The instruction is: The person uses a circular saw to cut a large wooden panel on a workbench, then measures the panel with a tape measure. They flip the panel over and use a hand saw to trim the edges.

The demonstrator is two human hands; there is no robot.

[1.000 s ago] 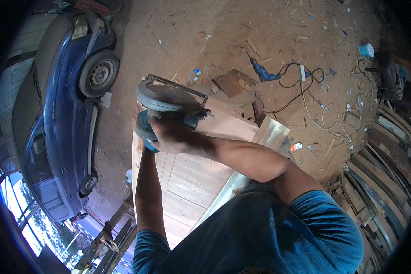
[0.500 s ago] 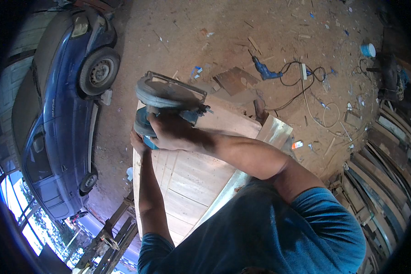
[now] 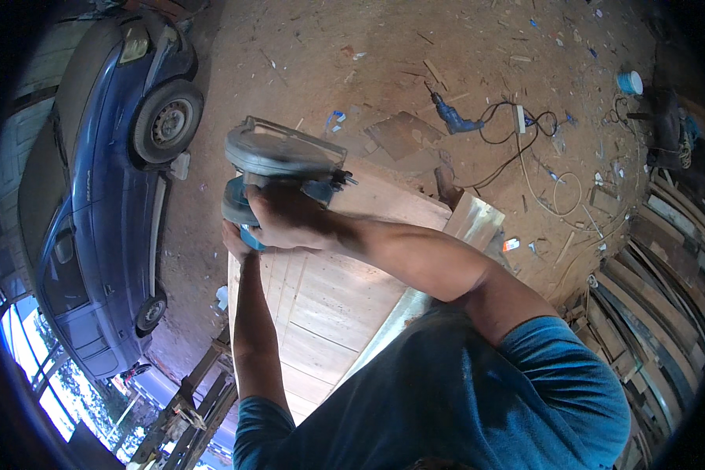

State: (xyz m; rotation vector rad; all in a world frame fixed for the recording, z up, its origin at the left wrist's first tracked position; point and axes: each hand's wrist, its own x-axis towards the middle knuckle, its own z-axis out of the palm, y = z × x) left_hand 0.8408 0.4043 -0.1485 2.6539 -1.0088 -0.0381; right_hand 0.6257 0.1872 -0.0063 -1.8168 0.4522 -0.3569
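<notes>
Right grip (image 3: 288, 221) is clasping the heavy-looking power tool (image 3: 276, 162), best held two-handed; left grip (image 3: 235, 238), closure unclear, is touching its near end.

With my right hand (image 3: 287, 219) and left hand (image 3: 240, 239) I hold a circular saw (image 3: 278, 155) at the wooden panel's (image 3: 341, 309) far end; beyond, a blue drill (image 3: 452, 117) lies on the dirt floor (image 3: 290, 39).

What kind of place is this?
Probably a woodworking shop: a power saw is being held above a wooden panel, boards are piled on the right, and a drill lies on the dirt floor.
</notes>
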